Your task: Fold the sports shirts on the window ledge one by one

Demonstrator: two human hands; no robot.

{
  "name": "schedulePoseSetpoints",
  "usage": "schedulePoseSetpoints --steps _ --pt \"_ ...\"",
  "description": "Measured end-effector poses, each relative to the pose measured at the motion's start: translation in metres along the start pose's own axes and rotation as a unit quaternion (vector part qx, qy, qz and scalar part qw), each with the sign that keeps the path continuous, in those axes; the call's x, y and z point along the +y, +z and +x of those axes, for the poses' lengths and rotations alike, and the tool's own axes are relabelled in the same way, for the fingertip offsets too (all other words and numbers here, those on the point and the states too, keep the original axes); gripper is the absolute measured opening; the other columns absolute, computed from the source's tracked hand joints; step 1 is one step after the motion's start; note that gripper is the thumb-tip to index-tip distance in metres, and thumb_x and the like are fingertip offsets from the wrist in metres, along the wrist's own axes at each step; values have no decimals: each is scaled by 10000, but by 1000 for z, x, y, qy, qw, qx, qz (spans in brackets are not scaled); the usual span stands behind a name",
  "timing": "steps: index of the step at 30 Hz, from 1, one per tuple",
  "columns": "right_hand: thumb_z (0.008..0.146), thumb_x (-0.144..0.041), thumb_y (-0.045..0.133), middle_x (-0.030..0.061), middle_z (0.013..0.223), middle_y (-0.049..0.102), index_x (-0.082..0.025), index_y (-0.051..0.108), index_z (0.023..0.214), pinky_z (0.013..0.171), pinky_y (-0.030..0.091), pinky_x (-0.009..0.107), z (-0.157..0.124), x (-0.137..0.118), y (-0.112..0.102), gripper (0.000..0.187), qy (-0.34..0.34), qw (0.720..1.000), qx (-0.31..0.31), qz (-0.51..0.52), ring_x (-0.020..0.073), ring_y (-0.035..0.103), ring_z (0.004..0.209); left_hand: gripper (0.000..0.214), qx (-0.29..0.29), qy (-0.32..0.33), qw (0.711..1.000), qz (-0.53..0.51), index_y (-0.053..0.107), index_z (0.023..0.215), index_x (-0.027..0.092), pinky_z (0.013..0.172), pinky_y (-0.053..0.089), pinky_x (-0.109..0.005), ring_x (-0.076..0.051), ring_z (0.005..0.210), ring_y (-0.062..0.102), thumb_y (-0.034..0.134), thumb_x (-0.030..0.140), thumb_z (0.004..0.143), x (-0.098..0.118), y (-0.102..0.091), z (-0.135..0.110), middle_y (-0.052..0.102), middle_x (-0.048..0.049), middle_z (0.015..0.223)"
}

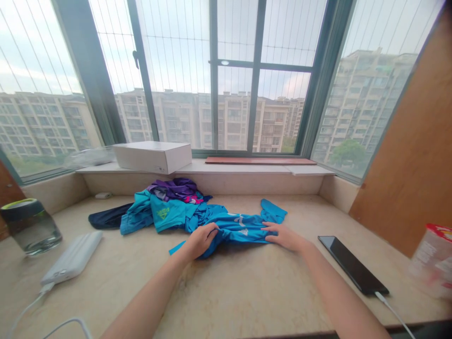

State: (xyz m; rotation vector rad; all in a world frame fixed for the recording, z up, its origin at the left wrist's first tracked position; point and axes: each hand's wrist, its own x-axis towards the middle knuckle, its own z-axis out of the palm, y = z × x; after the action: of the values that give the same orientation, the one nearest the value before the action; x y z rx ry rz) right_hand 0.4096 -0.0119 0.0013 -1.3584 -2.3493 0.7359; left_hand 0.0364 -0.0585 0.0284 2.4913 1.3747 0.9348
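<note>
A bright blue T-shirt (231, 230) with a white print lies bunched on the stone sill, one sleeve stretched out to the far right. My left hand (202, 240) is closed on its near left part, thumb and fingers gripping the cloth. At the shirt's right end, my right hand (284, 235) rests with its fingers stretched out and apart over the fabric. Touching the shirt on the left is a heap of other clothes: a teal garment (169, 214) with a green print, a purple garment (176, 188) behind it, and a dark navy piece (109, 217).
A white box (152, 156) and a reddish board (260, 161) lie on the ledge below the window. On the left are a water bottle (31, 228) and a white power bank (72, 258) with a cable. A black phone (353, 264), plugged in, and a clear red-lidded container (433, 261) are right.
</note>
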Motion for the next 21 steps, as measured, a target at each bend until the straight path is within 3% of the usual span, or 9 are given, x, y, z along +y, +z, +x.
schedulePoseSetpoints --steps 4,8,11,14,17,19,21 --pt "957 -443 494 117 1209 722 -218 765 1042 1075 411 489 9 -26 16 362 -45 991 110 -63 315 607 1198 408 107 -92 989 -34 640 866 217 672 491 -299 -176 633 583 338 458 999 5 -8 5 653 -13 729" --pt "1023 -420 316 129 963 725 -179 699 1028 873 489 437 1 -59 18 453 -42 983 170 -57 299 666 944 410 192 -119 973 -51 603 864 215 683 470 -288 -176 679 559 322 483 997 19 -30 3 590 2 702" --pt "1036 -474 294 79 878 699 -202 659 995 752 473 359 -23 -96 11 457 -62 976 207 -21 250 649 816 351 294 -123 941 -114 583 869 211 568 419 -254 -148 576 480 400 491 976 42 -59 -10 486 41 625" --pt "1014 -545 376 23 729 638 -211 626 808 640 411 298 -62 -144 -2 466 -91 974 205 46 193 578 694 337 367 -126 906 -171 588 900 222 426 288 -233 -126 456 340 458 528 955 73 -96 -31 362 77 541" --pt "989 -567 450 -12 661 570 -199 607 736 570 346 266 -100 -190 -22 473 -96 975 168 107 150 494 630 298 426 -113 879 -181 612 944 235 428 329 -238 -133 484 407 550 526 914 103 -132 -48 511 54 605" --pt "980 -574 465 -31 615 497 -196 561 672 531 298 259 -114 -209 -39 498 -94 977 144 123 130 435 593 267 435 -107 879 -163 632 952 240 440 369 -244 -144 516 463 574 496 906 115 -150 -48 579 37 644" --pt "976 -585 463 -40 592 450 -195 530 640 517 279 258 -111 -216 -58 519 -96 978 138 127 121 403 574 248 423 -99 890 -136 639 960 230 458 397 -247 -151 535 501 551 458 920 117 -161 -33 605 28 655"
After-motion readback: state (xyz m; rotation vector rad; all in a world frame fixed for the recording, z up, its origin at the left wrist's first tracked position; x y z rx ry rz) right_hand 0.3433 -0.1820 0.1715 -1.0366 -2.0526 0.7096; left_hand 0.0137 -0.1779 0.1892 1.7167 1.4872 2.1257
